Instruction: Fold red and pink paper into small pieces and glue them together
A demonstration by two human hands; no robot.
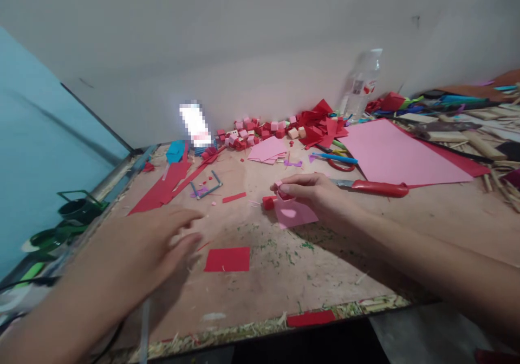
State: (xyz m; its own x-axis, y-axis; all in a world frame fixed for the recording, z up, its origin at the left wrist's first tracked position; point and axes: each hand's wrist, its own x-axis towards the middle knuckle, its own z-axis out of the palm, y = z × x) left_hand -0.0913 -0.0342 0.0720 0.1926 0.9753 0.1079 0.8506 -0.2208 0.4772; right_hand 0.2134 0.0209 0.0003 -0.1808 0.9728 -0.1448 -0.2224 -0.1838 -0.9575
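My right hand [306,188] pinches a small pink paper piece [285,195], partly folded like a little box; my fingers hide some of it. Just below it a pink paper sheet [298,216] lies on the table, with a small red block [268,203] at its left edge. My left hand [168,242] hovers at the left with thumb and fingers apart, holding nothing. To its right a red paper rectangle [227,259] lies flat. A thin red strip [234,197] and a frame of dark sticks [208,190] are farther back.
Small pink and red cubes [247,131] are heaped along the wall beside a glowing phone [195,124]. A red-handled knife [377,187], scissors [342,164], large pink paper [400,153] and a plastic bottle [364,88] stand or lie to the right. Wood scraps [459,134] crowd the far right.
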